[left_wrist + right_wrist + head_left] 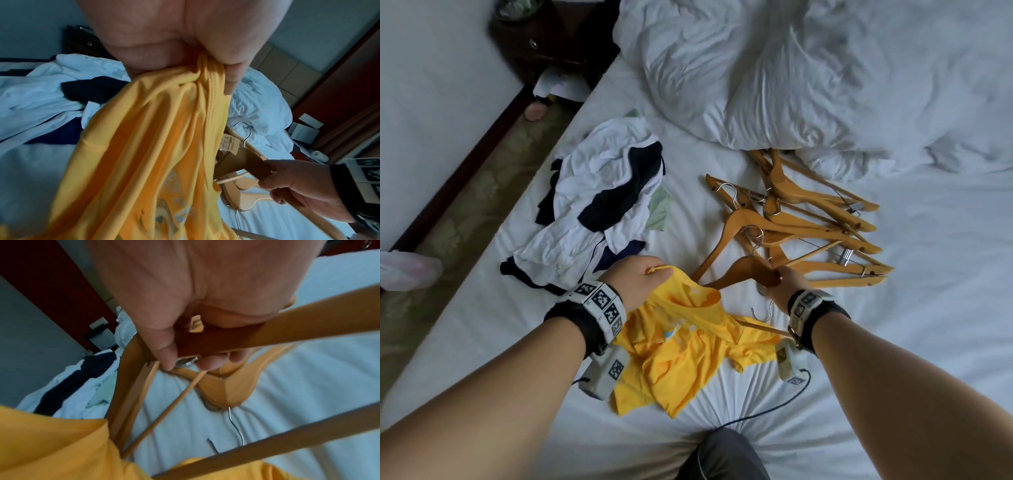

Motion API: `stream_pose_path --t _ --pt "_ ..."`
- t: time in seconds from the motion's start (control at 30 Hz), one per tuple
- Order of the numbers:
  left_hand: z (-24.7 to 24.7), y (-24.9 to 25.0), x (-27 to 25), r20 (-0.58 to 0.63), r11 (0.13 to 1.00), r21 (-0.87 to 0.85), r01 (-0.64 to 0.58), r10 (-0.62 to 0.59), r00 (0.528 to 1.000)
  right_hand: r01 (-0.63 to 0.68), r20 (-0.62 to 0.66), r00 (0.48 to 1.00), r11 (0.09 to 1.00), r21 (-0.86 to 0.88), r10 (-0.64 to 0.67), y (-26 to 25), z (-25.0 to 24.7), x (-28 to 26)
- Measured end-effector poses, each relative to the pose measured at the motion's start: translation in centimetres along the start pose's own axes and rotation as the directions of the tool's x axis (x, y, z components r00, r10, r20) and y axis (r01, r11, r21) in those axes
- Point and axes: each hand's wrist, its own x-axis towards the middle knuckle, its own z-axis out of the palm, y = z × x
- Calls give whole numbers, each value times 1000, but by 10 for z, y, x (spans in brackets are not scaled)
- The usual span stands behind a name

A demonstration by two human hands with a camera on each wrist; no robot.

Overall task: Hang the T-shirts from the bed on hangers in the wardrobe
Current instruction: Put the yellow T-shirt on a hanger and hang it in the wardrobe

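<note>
A yellow T-shirt (pixel 681 346) hangs crumpled from my left hand (pixel 642 279), which pinches its bunched collar edge (pixel 207 76) a little above the bed. My right hand (pixel 782 282) grips the middle of a wooden hanger (pixel 743 270), fingers curled round its neck (pixel 216 339). One arm of that hanger reaches into the yellow T-shirt (pixel 51 447); its metal hook (pixel 763 313) points down toward me. A heap of white and dark T-shirts (pixel 602 205) lies on the bed to the left.
Several more wooden hangers (pixel 808 219) lie piled on the white sheet (pixel 928 308) to the right. A rumpled white duvet (pixel 791 75) covers the far side. A dark nightstand (pixel 551 37) and carpeted floor (pixel 465 212) lie beyond the bed's left edge.
</note>
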Motion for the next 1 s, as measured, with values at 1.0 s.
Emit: stream_pose_path --t 1.0 --pt "-223 160 -179 -128 732 -445 -515 518 846 513 -623 777 -483 710 -89 -232 -217 -354"
